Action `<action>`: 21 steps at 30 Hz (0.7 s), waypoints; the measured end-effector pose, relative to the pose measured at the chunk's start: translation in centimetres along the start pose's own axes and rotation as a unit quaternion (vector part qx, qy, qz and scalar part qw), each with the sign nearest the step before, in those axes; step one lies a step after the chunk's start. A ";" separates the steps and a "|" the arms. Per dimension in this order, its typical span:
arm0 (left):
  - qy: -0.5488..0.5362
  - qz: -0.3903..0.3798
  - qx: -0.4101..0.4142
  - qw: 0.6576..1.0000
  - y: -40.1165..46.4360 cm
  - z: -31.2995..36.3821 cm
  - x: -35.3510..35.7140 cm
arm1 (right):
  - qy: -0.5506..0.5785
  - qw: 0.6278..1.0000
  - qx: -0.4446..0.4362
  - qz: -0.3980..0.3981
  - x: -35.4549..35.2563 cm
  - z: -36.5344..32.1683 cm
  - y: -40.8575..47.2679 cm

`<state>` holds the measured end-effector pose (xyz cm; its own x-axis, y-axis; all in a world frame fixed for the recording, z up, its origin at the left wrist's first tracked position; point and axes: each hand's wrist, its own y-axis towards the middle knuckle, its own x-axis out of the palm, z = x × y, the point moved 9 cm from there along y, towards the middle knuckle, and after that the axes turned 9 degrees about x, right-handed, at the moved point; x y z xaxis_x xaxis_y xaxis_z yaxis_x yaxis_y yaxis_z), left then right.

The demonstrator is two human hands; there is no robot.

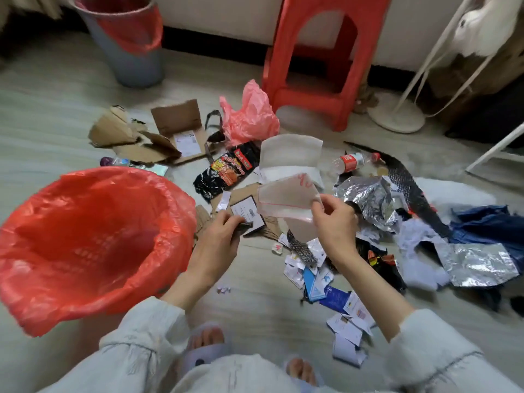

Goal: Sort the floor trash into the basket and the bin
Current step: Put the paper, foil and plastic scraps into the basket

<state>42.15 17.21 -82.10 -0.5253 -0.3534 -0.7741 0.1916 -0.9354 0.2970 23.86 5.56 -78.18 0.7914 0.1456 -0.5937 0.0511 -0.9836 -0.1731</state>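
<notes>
Right hand pinches a clear bag; left hand grips, apparently, a dark card. Light pinch risks dropping the bag short of the basket.

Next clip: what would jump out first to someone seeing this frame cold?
The big basket lined with a red plastic bag fills the near left, mouth open beside the person's left hand, which grips a small black-edged label card. The right hand pinches a clear zip bag with a red seal line above the litter of paper, foil and wrappers. Farther back stand a red plastic stool and a grey bin with a red liner.
</notes>
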 end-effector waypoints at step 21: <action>0.034 0.168 -0.007 0.985 -3.3 -6.9 -23.8 | -0.016 0.946 -0.260 -0.194 14.2 -22.7 -10.5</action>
<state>59.73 28.70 -68.46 -0.3731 -0.6427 -0.6691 0.3572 -0.7651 0.5358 48.44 15.54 -66.93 0.6323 0.5018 -0.5902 0.6339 -0.7731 0.0218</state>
